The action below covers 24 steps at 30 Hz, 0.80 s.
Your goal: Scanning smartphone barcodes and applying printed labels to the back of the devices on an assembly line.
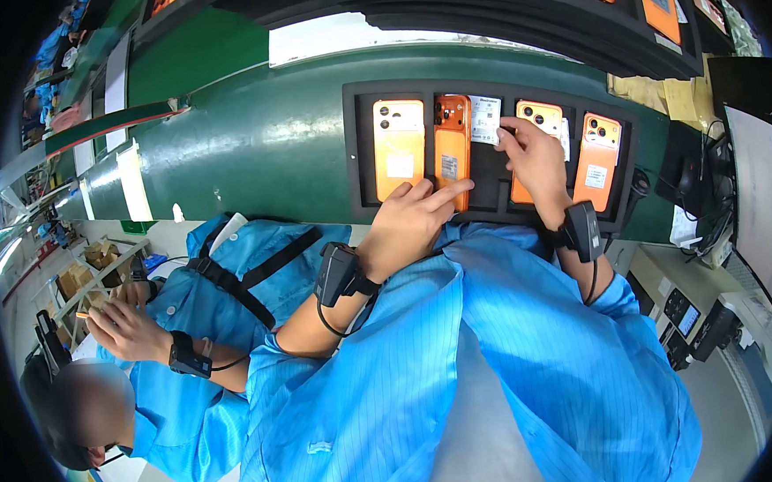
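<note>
A black foam tray (pixel 361 154) holds several orange phones with their camera sides up. My left hand (pixel 409 217) reaches over the lower end of the second phone from the left (pixel 453 153). Its index finger lies stretched across that phone, and the other fingers rest by its left edge. This phone looks slightly tilted in its slot. Beside it, my right hand (pixel 536 161) pinches the right edge of a white printed label card (pixel 485 118) between thumb and index finger. The leftmost phone (pixel 399 134) and the rightmost phone (pixel 600 153) lie untouched. My right hand partly covers another phone (pixel 537 112).
A green bench (pixel 266 151) carries the tray. Beyond it stands a black stack of trays (pixel 460 11) with more orange phones. At right are a monitor (pixel 759 192) and cables. Close on my left, a co-worker in blue (pixel 185 430) raises a hand.
</note>
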{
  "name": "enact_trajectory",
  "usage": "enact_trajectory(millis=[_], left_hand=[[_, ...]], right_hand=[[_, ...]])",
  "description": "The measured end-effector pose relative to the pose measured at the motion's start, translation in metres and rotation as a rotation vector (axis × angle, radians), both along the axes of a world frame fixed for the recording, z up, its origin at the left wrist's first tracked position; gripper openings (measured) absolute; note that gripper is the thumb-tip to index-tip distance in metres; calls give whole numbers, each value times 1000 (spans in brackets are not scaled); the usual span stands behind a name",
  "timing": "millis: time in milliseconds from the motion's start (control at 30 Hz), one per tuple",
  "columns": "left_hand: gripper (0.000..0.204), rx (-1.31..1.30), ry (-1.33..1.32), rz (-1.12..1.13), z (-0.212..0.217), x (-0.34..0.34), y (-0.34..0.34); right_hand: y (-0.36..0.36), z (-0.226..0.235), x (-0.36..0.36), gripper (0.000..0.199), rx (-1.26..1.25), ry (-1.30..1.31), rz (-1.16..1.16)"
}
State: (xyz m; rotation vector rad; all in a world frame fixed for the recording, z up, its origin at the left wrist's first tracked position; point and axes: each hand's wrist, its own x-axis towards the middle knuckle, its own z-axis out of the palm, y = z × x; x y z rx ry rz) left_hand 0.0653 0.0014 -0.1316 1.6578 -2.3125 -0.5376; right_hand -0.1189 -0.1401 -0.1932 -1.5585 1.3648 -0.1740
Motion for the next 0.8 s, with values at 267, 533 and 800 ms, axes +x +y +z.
enact_trajectory(millis=[267,533,800], left_hand=[[4,20,12,31,-4,-4,8],[2,24,35,50,-3,-4,13],[4,64,38,63,1,-8,20]], right_hand=[[13,18,-53,25,-358,129,8],[56,21,-44,21,-225,-150,179],[75,34,-53,19,-253,-127,230]])
